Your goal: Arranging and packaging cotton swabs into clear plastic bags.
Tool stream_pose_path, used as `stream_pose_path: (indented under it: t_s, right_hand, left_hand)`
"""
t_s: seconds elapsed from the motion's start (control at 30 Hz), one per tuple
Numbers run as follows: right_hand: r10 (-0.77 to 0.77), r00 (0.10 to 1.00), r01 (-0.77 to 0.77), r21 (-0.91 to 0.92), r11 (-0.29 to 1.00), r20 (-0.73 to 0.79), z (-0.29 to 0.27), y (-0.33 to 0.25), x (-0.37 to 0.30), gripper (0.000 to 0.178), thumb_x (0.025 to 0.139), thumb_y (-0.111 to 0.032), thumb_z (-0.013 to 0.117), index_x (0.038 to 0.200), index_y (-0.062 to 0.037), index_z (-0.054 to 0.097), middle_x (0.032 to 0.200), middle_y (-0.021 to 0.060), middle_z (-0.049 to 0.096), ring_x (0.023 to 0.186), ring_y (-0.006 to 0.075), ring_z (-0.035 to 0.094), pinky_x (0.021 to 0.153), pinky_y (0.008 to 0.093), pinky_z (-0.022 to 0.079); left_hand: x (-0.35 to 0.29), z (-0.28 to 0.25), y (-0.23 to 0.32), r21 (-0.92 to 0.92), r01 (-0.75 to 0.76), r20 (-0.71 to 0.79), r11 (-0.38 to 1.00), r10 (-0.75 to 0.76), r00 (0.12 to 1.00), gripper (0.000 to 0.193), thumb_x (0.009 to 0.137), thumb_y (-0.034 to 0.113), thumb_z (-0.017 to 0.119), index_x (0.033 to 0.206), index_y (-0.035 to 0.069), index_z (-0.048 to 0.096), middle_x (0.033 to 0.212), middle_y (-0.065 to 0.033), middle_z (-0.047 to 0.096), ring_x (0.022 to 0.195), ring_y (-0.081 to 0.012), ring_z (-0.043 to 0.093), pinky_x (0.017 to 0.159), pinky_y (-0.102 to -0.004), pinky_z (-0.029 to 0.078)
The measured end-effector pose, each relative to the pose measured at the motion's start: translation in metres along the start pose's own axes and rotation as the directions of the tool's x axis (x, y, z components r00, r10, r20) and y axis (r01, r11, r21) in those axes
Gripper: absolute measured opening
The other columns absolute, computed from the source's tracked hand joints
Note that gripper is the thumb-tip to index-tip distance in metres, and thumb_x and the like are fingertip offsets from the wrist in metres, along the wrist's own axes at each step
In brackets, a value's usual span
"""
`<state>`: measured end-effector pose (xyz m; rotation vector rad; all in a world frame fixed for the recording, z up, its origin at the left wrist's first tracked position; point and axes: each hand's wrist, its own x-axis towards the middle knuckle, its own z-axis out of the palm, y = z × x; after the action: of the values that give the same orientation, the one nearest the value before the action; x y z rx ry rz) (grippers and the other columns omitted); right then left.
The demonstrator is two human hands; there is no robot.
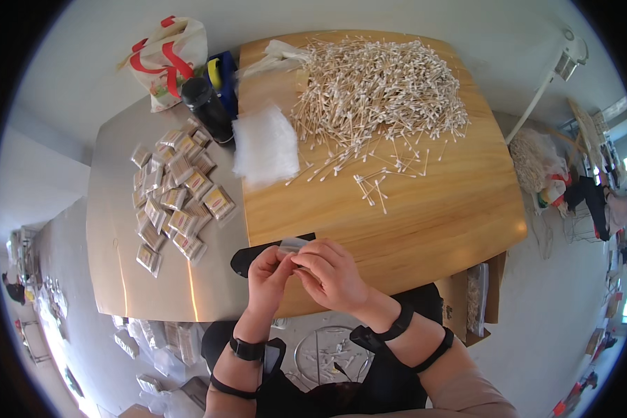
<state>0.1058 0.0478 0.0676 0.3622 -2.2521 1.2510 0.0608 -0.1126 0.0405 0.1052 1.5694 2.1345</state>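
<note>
Near the table's front edge, my left hand (268, 273) and my right hand (333, 274) meet with their fingers pinched together. Between them is a small clear plastic bag (294, 243), its top showing above the fingertips; the fingers hide whatever may be inside. A flat black object (244, 261) lies on the table beneath and behind my hands. Farther back, a large heap of cotton swabs (383, 90) covers the wooden board, with several strays at its near side. Left of the heap lies a stack of clear empty bags (265, 144).
Many filled swab packets (181, 167) are strewn over the metal tabletop (118, 265) at left. A black bottle (205, 108), a blue tape dispenser (224, 87) and a white bag with red handles (167, 63) stand behind. A cardboard box (494, 292) sits below the right edge.
</note>
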Motion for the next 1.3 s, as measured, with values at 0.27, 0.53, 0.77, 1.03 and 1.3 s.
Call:
stream_pose_path:
  t_s: [0.27, 0.53, 0.77, 1.03, 1.3]
  right_hand:
    - [0.186, 0.978, -0.196, 0.109, 0.975, 0.09, 0.004, 0.006, -0.01, 0.032, 0.08, 0.005, 0.067, 0.11, -0.0028, 0.059, 0.095, 0.0148, 0.066, 0.086, 0.035, 0.065, 0.07, 0.0426, 0.053]
    - [0.063, 0.997, -0.062, -0.009, 0.998, 0.047, 0.006, 0.007, -0.006, 0.036, 0.079, 0.011, 0.067, 0.111, -0.0038, 0.059, 0.086, 0.0141, 0.065, 0.071, 0.0328, 0.064, 0.06, 0.0394, 0.051]
    - [0.152, 0.988, -0.15, -0.078, 0.986, 0.017, 0.005, 0.016, -0.015, 0.033, 0.076, 0.01, 0.065, 0.105, -0.0027, 0.057, 0.086, 0.015, 0.063, 0.076, 0.0354, 0.063, 0.063, 0.0433, 0.052]
    - [0.164, 0.975, -0.169, 0.017, 0.986, 0.146, 0.008, 0.006, -0.01, 0.034, 0.076, 0.009, 0.066, 0.106, -0.003, 0.054, 0.09, 0.0161, 0.063, 0.081, 0.0363, 0.063, 0.064, 0.0433, 0.051]
    - [0.053, 0.992, -0.042, -0.097, 0.994, 0.112, -0.001, 0.012, -0.01, 0.025, 0.073, 0.007, 0.067, 0.094, -0.0053, 0.061, 0.089, 0.0096, 0.062, 0.077, 0.032, 0.063, 0.062, 0.0396, 0.052]
  left_hand:
    - [0.002, 0.005, 0.017, 0.656, -0.363, 0.119, 0.662, 0.383, 0.916, 0.012, 0.086, 0.0, 0.073, 0.078, 0.0, 0.064, 0.074, -0.0054, 0.062, 0.063, -0.0152, 0.056, 0.057, -0.0274, 0.044]
    - [0.003, 0.002, 0.014, 0.673, -0.427, 0.177, 0.604, 0.429, 0.886, 0.013, 0.08, 0.0, 0.076, 0.076, 0.0, 0.064, 0.071, -0.0092, 0.059, 0.061, -0.0235, 0.056, 0.054, -0.0318, 0.044]
    - [0.003, 0.004, 0.015, 0.7, -0.456, 0.259, 0.55, 0.399, 0.88, 0.013, 0.081, -0.002, 0.072, 0.076, -0.001, 0.06, 0.072, -0.0109, 0.058, 0.063, -0.0272, 0.057, 0.054, -0.0342, 0.045]
    - [0.004, 0.008, 0.012, 0.712, -0.445, 0.218, 0.543, 0.431, 0.876, 0.014, 0.082, -0.001, 0.066, 0.072, 0.001, 0.056, 0.069, -0.0118, 0.055, 0.061, -0.0296, 0.057, 0.054, -0.0387, 0.046]
    - [-0.003, 0.008, 0.016, 0.752, -0.413, 0.213, 0.513, 0.404, 0.89, 0.016, 0.075, 0.0, 0.067, 0.066, 0.001, 0.053, 0.063, -0.0122, 0.054, 0.055, -0.032, 0.054, 0.049, -0.0394, 0.044]
